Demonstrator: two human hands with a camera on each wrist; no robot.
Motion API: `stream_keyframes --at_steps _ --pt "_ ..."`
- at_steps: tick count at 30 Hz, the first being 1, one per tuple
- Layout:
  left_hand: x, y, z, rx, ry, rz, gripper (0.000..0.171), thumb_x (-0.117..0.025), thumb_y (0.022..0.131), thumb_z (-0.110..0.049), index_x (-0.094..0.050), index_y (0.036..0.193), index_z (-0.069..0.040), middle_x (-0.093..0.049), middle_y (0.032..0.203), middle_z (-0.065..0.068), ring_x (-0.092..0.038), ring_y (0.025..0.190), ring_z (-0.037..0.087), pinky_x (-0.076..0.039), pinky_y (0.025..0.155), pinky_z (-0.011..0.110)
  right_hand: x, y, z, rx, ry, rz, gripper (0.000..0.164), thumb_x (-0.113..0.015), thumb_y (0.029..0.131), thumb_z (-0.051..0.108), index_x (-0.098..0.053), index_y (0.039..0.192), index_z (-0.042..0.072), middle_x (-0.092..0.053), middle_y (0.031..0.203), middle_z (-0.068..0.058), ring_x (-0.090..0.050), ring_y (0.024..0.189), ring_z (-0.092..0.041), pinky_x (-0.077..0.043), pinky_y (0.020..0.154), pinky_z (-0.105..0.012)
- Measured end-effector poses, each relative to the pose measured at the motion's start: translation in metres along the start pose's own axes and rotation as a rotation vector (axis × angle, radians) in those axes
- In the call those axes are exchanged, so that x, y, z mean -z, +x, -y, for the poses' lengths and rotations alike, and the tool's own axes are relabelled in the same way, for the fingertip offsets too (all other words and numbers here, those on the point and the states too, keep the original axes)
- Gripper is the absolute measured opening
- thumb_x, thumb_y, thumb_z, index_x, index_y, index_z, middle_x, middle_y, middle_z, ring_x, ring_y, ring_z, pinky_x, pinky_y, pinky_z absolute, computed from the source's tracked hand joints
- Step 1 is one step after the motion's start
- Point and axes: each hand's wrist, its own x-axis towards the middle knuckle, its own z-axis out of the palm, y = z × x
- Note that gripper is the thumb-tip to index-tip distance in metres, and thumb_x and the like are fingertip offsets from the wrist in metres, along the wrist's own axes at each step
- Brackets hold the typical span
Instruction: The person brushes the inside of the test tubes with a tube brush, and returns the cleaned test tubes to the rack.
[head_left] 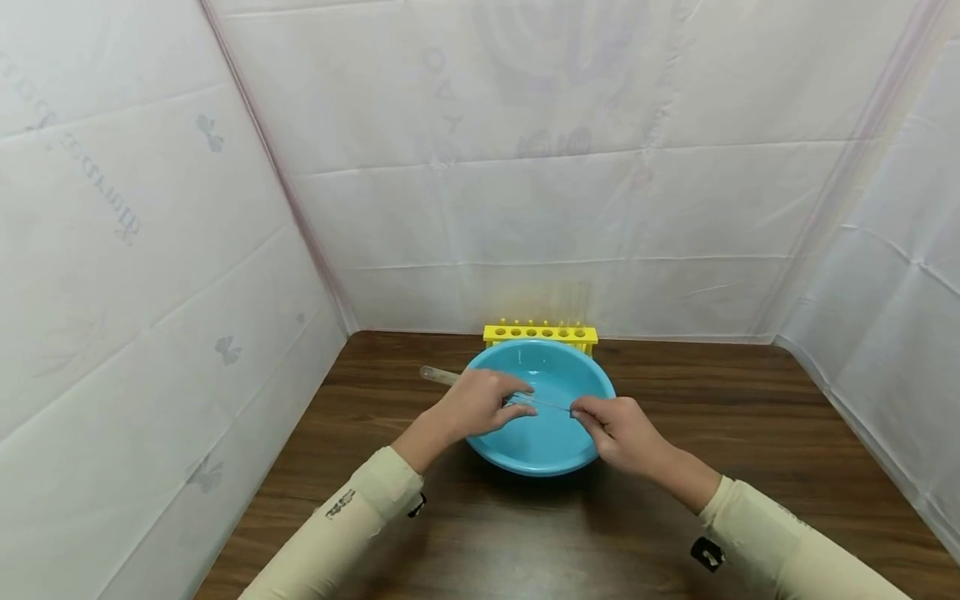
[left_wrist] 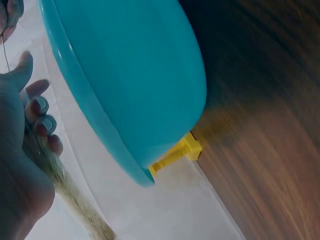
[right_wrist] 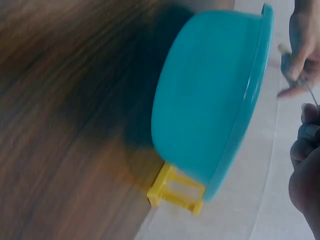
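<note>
Over the blue basin (head_left: 536,437), my left hand (head_left: 476,404) grips a clear test tube (head_left: 437,375), whose rounded end sticks out to the left past the basin's rim. Pale bristles of a test tube brush (left_wrist: 75,200) show along the inside of the tube in the left wrist view. The brush's thin wire handle (head_left: 551,406) runs out of the tube toward the right. My right hand (head_left: 618,432) pinches that wire near its end, over the basin's right side. My left palm and fingers hide the mouth of the tube.
A yellow test tube rack (head_left: 540,333) with holes and pegs stands right behind the basin, partly covered by it. Both are on a dark wooden table (head_left: 712,392). White sheeting (head_left: 525,208) hangs along the back and both sides.
</note>
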Motion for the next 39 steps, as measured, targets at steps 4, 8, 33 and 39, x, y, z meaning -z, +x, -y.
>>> stream_keyframes --at_steps 4,8,33,39 --pt "-0.002 0.000 -0.002 -0.014 0.032 -0.031 0.044 -0.068 0.104 -0.047 -0.076 0.133 -0.015 -0.082 0.117 -0.001 -0.075 0.098 0.013 -0.062 0.093 0.034 0.000 0.002 0.007 -0.191 0.157 0.055 0.016 -0.063 0.106 0.004 -0.075 0.098 0.009 -0.062 0.067 0.006 -0.051 0.058 0.005 -0.052 0.054 -0.022" --pt "-0.001 -0.003 0.000 -0.066 0.082 -0.045 0.048 -0.066 0.106 -0.042 -0.068 0.144 -0.013 -0.077 0.114 0.001 -0.068 0.099 0.017 -0.057 0.094 0.037 0.007 0.008 0.011 -0.426 0.348 0.128 0.022 -0.058 0.109 0.010 -0.075 0.097 0.005 -0.054 0.062 0.003 -0.048 0.051 -0.006 -0.046 0.049 -0.026" --pt "-0.004 -0.007 -0.004 -0.152 0.188 -0.240 0.036 -0.073 0.103 -0.030 -0.074 0.136 -0.015 -0.074 0.097 -0.002 -0.063 0.085 0.014 -0.054 0.082 0.029 0.000 0.024 0.028 -0.883 1.153 0.212 0.024 -0.044 0.114 0.017 -0.062 0.102 0.007 -0.047 0.064 0.008 -0.033 0.049 -0.004 -0.029 0.049 -0.018" --pt "-0.003 -0.005 -0.007 -0.166 0.181 -0.220 0.038 -0.072 0.104 -0.034 -0.073 0.137 -0.015 -0.080 0.099 -0.002 -0.072 0.084 0.011 -0.060 0.082 0.029 -0.004 0.016 0.025 -0.745 0.894 0.124 0.027 -0.052 0.113 0.017 -0.067 0.100 -0.002 -0.053 0.061 0.005 -0.041 0.052 -0.007 -0.034 0.049 -0.021"
